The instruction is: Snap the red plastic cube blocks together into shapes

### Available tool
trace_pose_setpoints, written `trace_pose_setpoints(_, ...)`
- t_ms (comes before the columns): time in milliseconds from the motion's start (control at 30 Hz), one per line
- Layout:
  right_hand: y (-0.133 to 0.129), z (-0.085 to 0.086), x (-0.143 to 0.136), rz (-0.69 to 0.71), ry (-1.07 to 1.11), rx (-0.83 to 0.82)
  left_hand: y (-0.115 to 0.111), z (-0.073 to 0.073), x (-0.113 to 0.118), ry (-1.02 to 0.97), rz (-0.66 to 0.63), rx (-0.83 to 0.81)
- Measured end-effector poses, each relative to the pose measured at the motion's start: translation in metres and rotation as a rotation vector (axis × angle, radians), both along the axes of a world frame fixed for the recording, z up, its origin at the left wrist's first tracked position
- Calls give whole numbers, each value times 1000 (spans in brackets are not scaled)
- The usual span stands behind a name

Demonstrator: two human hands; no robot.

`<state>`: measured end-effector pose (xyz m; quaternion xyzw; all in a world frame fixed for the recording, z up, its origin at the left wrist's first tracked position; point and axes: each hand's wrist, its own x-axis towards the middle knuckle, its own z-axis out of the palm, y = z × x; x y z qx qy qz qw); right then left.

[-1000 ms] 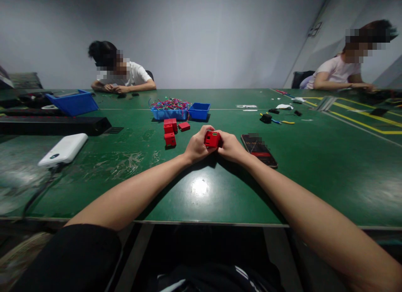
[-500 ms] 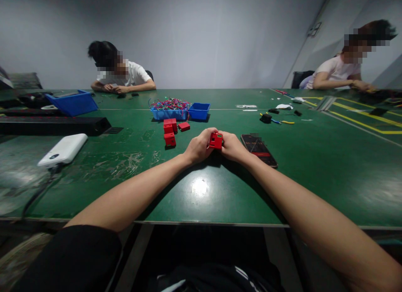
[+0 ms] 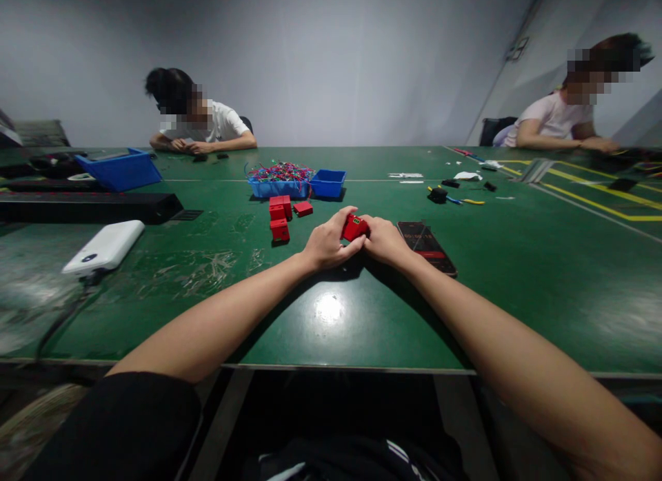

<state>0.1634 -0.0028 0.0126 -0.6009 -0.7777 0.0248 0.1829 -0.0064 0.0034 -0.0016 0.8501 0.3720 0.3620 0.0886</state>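
Between my two hands, just above the green table, is a small red plastic box (image 3: 354, 227) with a green connector on its face. My left hand (image 3: 331, 242) holds it from the left, thumb along the near side and index finger over the top. On the other side, my right hand (image 3: 383, 240) grips its right end with bent fingers. Several more red plastic boxes (image 3: 280, 229) stand grouped to the left of my hands, with a flat red piece (image 3: 303, 208) beside them. A phone (image 3: 427, 248) lies by my right wrist, partly covered by it.
A blue bin of coloured wires (image 3: 282, 180) and a smaller blue bin (image 3: 328, 183) stand beyond the red boxes. At left lie a white power bank (image 3: 105, 247) and a long black housing (image 3: 93, 207). Pliers (image 3: 464, 201) lie far right. Two people sit across the table.
The red box has tilted and turned in my hands. My left thumb has come away from its face to the near side, and the fingers have shifted.
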Motion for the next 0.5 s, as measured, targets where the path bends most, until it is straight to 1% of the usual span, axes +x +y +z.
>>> trace_pose_setpoints(167,-2,3,-1,-17,-29,-17,1,2,1,86,111,-20)
trace_pose_setpoints(267,-1,3,2,-25,-53,6,1,3,0,198,168,-62)
trace_pose_setpoints(500,2,1,6,-12,-58,58,7,-2,-2,467,388,-65)
